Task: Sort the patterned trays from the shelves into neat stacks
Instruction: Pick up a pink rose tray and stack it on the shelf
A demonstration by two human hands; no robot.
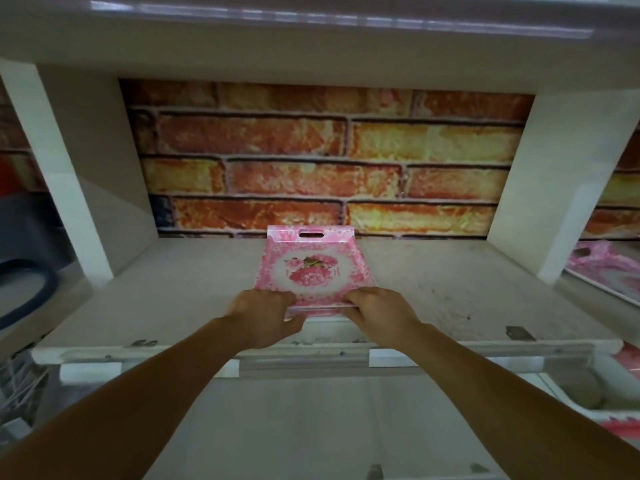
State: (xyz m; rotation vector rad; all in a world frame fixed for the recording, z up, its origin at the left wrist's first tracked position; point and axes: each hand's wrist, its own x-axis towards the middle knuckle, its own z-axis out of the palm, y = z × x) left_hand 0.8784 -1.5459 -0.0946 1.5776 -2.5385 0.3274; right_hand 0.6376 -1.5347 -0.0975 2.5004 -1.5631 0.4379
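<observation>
Head view: left hand (266,315) and right hand (379,311) grasp the pink floral tray (313,268) at its 6 o'clock rim, fingers curled, mid-shelf (450,299). Risk: uneven pull skews it, spoiling the stack.

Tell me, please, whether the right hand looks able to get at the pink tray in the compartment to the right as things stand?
Probably not directly. The right hand grips the near edge of the pink floral tray on the middle shelf, and a white divider panel stands between it and the other pink tray; it would have to let go and go round.
</observation>
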